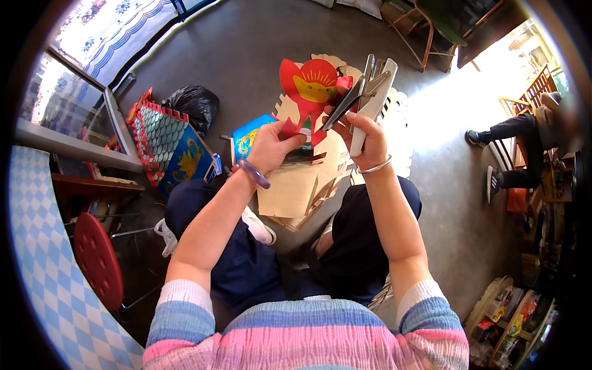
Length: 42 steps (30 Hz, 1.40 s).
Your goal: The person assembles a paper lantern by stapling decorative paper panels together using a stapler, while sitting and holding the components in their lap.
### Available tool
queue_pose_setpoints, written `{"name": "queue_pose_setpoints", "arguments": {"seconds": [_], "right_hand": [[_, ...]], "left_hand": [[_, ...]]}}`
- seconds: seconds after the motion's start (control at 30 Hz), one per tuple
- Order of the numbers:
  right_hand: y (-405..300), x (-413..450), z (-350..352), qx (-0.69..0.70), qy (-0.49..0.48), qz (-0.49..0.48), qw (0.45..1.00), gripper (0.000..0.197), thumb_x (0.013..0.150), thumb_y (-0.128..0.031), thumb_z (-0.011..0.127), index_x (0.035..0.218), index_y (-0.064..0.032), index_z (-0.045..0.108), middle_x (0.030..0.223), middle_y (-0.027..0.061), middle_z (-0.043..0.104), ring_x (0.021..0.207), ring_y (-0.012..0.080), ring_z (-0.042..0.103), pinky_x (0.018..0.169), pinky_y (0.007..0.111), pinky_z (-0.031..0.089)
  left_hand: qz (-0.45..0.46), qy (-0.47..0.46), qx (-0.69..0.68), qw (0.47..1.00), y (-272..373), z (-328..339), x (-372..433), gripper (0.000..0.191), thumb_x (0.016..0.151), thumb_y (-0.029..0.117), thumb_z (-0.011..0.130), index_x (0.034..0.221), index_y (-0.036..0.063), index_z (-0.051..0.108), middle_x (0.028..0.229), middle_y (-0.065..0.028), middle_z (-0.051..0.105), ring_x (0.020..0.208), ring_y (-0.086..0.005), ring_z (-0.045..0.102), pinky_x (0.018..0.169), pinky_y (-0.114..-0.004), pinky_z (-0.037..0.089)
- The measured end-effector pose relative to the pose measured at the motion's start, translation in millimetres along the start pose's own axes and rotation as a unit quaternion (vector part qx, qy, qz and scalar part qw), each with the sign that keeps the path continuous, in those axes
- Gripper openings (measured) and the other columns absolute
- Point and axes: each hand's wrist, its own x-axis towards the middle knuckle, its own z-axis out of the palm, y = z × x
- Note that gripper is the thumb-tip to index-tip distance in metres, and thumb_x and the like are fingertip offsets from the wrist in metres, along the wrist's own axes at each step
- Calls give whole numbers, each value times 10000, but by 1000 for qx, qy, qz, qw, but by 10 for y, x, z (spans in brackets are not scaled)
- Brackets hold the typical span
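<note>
My left hand pinches the lower part of a red paper cut-out with a yellow, gold-lined middle. In my right hand is a metal plier stapler with pale and dark handles; its dark jaw points down-left, close to the cut-out's lower edge. My right fingertips also lie near the cut-out's right edge, but whether they hold it I cannot tell. Below both hands, stacked pale cut boards lie between my feet. Behind my left hand, a blue panel with a yellow pattern leans at the stack.
Left on the floor stand a scale-patterned, red-edged panel piece and a black plastic bag. A red round stool and a checked tablecloth are nearer. A seated person is at right, above shelves of packets.
</note>
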Motion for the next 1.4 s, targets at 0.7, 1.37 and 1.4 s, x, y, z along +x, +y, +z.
{"name": "queue_pose_setpoints", "arguments": {"seconds": [0.7, 1.37, 1.4], "right_hand": [[-610, -205, -120, -809, -208, -100, 541, 495, 598, 9, 634, 1079, -49, 531, 944, 120, 560, 886, 297, 543, 810, 356, 432], [-483, -194, 113, -820, -244, -111, 506, 445, 593, -23, 639, 1028, -60, 549, 853, 126, 557, 832, 301, 557, 761, 373, 448], [-479, -201, 124, -821, -244, -111, 503, 441, 591, -21, 637, 1021, -62, 551, 848, 125, 557, 830, 303, 557, 757, 373, 448]], "left_hand": [[101, 31, 89, 990, 187, -205, -37, 119, 774, -3, 644, 891, -15, 620, 766, 6, 612, 684, -46, 526, 671, -183, 433], [111, 31, 140, 983, 199, -220, -111, 88, 773, 0, 646, 851, -19, 610, 747, 11, 602, 685, -49, 529, 677, -185, 442], [111, 32, 139, 984, 202, -223, -115, 88, 773, 0, 646, 851, -19, 610, 747, 11, 602, 685, -49, 529, 677, -185, 442]]}}
